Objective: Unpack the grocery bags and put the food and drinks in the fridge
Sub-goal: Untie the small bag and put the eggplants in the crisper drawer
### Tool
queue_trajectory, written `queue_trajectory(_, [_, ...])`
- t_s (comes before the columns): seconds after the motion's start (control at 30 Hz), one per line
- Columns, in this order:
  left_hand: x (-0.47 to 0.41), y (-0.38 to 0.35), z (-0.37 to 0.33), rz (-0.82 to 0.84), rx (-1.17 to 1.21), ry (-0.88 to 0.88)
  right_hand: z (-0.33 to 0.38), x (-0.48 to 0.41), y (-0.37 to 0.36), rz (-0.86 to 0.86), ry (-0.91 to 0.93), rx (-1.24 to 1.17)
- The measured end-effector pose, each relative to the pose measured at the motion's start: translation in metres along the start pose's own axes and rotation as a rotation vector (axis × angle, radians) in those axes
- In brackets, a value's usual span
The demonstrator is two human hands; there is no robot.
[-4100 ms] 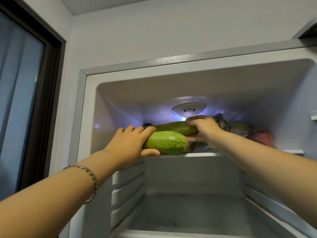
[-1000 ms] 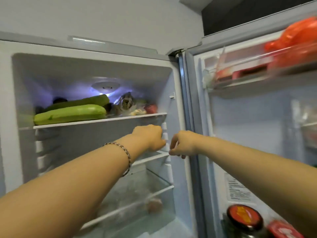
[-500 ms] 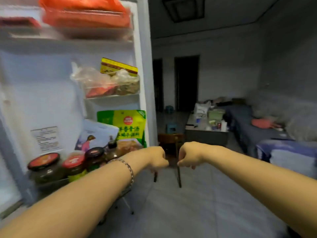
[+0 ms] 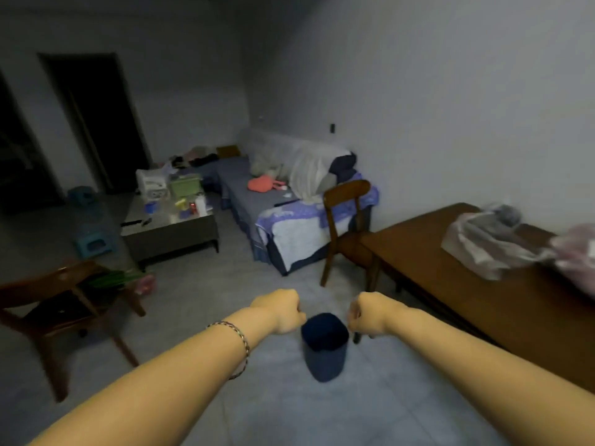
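- A pale plastic bag lies crumpled on the wooden desk at your right. A pink bag sits just beside it at the frame's edge. Both are blurred, so what they hold cannot be told.
- Your left hand and right hand are stretched out ahead of you, near each other. Both are clenched into fists and grasp nothing. Neither touches the desk or the bags.
- A braided bracelet circles your left wrist.
- A dark blue bin stands upright on the tiled floor, showing between and below your fists.
- A wooden chair stands at the far end of the desk, its back toward a sofa draped in blue and white cloth and piled with cushions.
- At your left, a second wooden chair carries green stalks, with a pink bundle at its far edge, perhaps more groceries.
- Farther off, a lower grey desk is crowded with boxes and bottles, and a small blue stool stands beside it.
- A dark doorway opens in the far wall.
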State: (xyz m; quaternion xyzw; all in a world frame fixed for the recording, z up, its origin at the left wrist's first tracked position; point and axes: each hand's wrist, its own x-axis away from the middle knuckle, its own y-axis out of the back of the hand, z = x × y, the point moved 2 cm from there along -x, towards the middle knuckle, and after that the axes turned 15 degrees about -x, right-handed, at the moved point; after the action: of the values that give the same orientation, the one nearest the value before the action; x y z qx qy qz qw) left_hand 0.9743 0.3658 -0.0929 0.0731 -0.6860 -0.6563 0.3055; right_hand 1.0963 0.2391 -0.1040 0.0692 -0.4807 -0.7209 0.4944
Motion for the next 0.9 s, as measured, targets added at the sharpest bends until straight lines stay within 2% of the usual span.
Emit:
queue_trajectory(0.23, [-0.165,0.048,-0.131,-0.1,0.004,-0.285,-0.145,-0.047,0.107,-0.164,-0.253,-0.119])
queue_trajectory(0.5, [-0.32,0.115,-0.276,-0.165,0.012,-0.534,-0.273,-0.094,0.22,-0.454,-0.476,-0.206])
queue_trajectory(0.6, [-0.373,0.116,-0.328,-0.164,-0.005,-0.56,-0.325,-0.114,0.245,-0.524,-0.532,-0.234])
queue_trajectory(0.8, [-0.478,0.126,-0.422,-0.178,0.038,-0.55,-0.437,-0.162,0.313,-0.556,-0.586,-0.256])
queue_trajectory(0.9, [-0.523,0.144,-0.455,-0.206,0.086,-0.531,-0.47,-0.187,0.347,-0.547,-0.589,-0.241])
